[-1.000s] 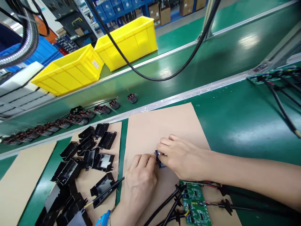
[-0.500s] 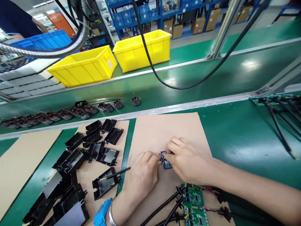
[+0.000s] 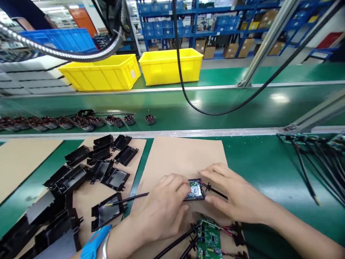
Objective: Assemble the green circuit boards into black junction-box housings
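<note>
A small black case with a circuit board [image 3: 196,189] in it lies on the brown cardboard [image 3: 183,154]. My left hand [image 3: 164,205] bends over the case's left part, its fingers pressed together there; what they grip is hidden. Thumb and fingers apart, my right hand [image 3: 233,192] is open at the case's right end, around a black cable [image 3: 219,193] that leaves the case. Another black cable [image 3: 137,196] runs out leftward from under my left hand. Green circuit boards [image 3: 210,239] with cables lie just below my hands.
Black empty cases [image 3: 71,180] are heaped on cardboard at the left. Wound motor parts [image 3: 81,122] line the shelf behind, near two yellow bins [image 3: 172,66]. A black cable [image 3: 215,113] hangs in front. More boards with cables [image 3: 318,144] lie at the right.
The view has shifted. My right hand has moved off the board to the case's right end and opened. More of the board and the right cable now show.
</note>
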A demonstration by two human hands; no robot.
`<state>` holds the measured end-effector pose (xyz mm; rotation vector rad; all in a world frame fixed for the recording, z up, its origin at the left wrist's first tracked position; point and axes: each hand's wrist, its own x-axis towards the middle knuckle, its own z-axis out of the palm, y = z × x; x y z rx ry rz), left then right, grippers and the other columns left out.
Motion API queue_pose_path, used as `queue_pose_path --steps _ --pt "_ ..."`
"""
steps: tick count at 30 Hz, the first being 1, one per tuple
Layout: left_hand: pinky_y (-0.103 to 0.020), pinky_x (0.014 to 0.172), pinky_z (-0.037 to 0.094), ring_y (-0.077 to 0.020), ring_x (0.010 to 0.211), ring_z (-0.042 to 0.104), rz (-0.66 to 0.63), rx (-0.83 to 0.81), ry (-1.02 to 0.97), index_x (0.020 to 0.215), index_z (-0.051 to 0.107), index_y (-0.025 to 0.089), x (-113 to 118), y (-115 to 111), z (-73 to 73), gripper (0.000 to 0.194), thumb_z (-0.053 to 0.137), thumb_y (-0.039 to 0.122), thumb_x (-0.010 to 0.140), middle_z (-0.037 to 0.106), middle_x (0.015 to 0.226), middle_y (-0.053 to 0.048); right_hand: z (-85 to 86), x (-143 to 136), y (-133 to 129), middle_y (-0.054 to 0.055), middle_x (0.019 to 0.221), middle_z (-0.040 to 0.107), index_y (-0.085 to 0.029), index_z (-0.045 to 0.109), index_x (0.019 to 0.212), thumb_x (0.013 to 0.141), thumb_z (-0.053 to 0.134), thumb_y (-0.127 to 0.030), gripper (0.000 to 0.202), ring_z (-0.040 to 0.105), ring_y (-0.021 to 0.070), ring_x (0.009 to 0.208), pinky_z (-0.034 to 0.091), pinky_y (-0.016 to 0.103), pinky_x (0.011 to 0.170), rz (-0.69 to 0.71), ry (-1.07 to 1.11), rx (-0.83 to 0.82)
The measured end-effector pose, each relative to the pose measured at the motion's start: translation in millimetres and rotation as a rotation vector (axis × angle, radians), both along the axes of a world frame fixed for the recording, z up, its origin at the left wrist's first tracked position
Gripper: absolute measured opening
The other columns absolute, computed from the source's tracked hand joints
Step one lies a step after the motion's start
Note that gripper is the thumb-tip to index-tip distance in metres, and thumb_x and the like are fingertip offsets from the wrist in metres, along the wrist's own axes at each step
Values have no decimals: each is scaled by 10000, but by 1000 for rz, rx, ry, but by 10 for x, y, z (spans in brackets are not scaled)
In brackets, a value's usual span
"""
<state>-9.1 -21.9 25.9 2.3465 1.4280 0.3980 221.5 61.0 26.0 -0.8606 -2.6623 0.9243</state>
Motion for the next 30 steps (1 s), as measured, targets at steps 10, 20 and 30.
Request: queue_pose_path --steps 10,20,30 --pt "-367 1037 414 -208 1131 562 -182 89 41 1159 576 177 43 51 -335 344 521 52 843 651 1165 -60 -127 -150 60 99 1135 581 -181 558 1234 781 672 -234 470 518 255 1067 440 419 944 54 -112 -1" --pt "-369 980 482 -236 1075 568 -178 85 26 994 599 142 71 51 -346 211 521 55 819 638 1099 -91 -121 117 -3 98 1063 642 -182 556 1140 879 628 -315 302 604 237 941 500 388 811 -104 -171 -54" --pt "-423 1036 376 -289 1286 444 -81 97 -8 980 587 191 49 -7 -407 244 568 44 787 635 1218 -40 -231 -2 37 55 850 607 -182 582 924 926 374 -80 231 556 174 786 455 299 685 74 34 7"
